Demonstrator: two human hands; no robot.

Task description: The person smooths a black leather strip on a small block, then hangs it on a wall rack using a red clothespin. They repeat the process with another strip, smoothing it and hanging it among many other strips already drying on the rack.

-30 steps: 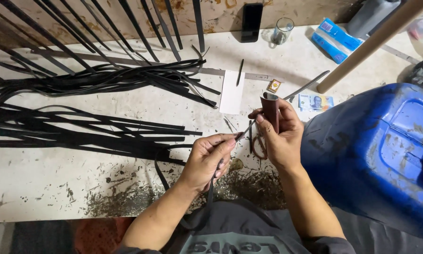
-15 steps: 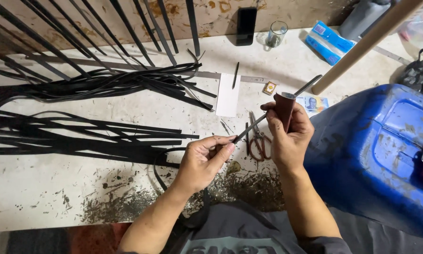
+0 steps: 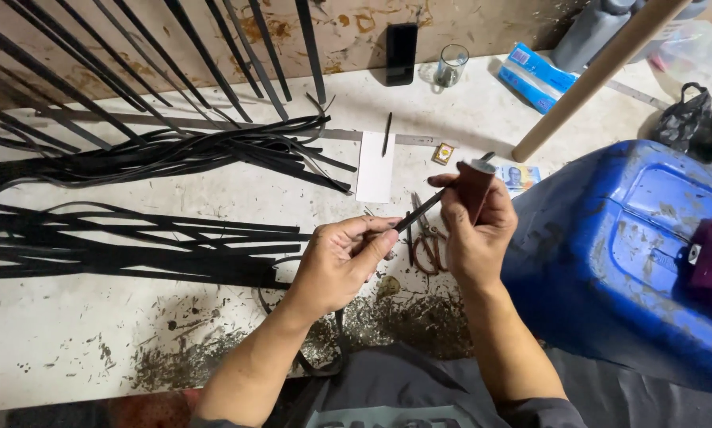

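Observation:
My left hand [image 3: 341, 257] pinches the end of a thin black strip [image 3: 421, 208]. The strip runs up and to the right, taut, to my right hand [image 3: 473, 234]. My right hand is shut on a brown-handled cutting tool [image 3: 475, 184], held upright against the strip, with a metal tip showing above the handle. Both hands hover over the white worktable [image 3: 70, 341], just above a pair of scissors [image 3: 424, 242]. A loop of the strip hangs below my left wrist.
Several long black strips [image 3: 134, 238] cover the left of the table, and dark shavings [image 3: 387, 321] lie at its front edge. A big blue drum [image 3: 633, 238] stands on the right. Farther back are a wooden pole [image 3: 593, 79], white card [image 3: 376, 154], pen [image 3: 386, 133], phone [image 3: 402, 51], glass [image 3: 451, 63] and blue packet [image 3: 534, 75].
My hands have drawn apart, the left moving down and left, so the strip now stretches between them. The right hand has lifted the tool slightly.

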